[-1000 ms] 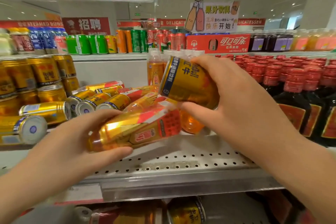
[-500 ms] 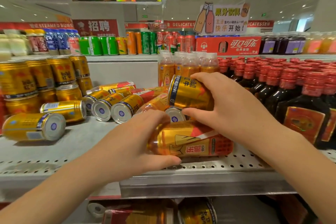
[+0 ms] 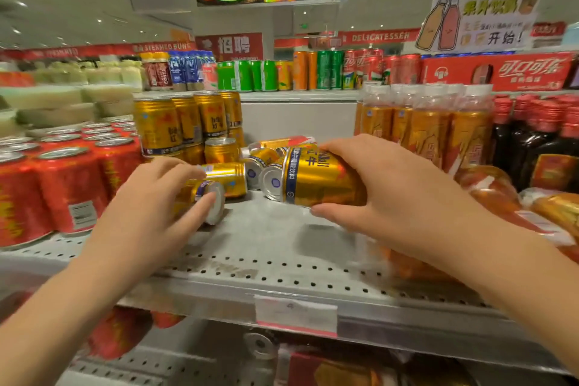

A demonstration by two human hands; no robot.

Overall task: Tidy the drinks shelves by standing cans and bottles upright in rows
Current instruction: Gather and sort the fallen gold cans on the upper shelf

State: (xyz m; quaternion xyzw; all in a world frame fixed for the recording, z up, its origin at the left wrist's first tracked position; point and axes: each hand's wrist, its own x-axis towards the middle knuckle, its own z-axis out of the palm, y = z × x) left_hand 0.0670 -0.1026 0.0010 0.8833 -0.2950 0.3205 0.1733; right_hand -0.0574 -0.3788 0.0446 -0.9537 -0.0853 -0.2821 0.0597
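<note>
Right hand (image 3: 391, 194) is wrapped round a gold can (image 3: 322, 178), fingers over the top, thumb under. The can is on its side and looks lifted just off the shelf (image 3: 282, 247), mid-front. Left hand (image 3: 147, 216) curls over a second gold can (image 3: 200, 197) lying on the shelf to the left, thumb on its end rim. More tipped cans (image 3: 238, 172) lie behind, touching each other. An upright gold stack (image 3: 175, 125) stands at back left.

Handling, my guess: full cans, so fairly heavy for their size. Walls stiff but smooth & slippery, and they'll prob roll if nudged. Best hold is round the mid-body w/ thumb opposite fingers, not the ends, then I turn the wrist to stand it base down. Dent risk if knocked vs the stack. Tipped bottles (image 3: 501, 197) at right look softer, so I'd take them by the body, not the cap.
</note>
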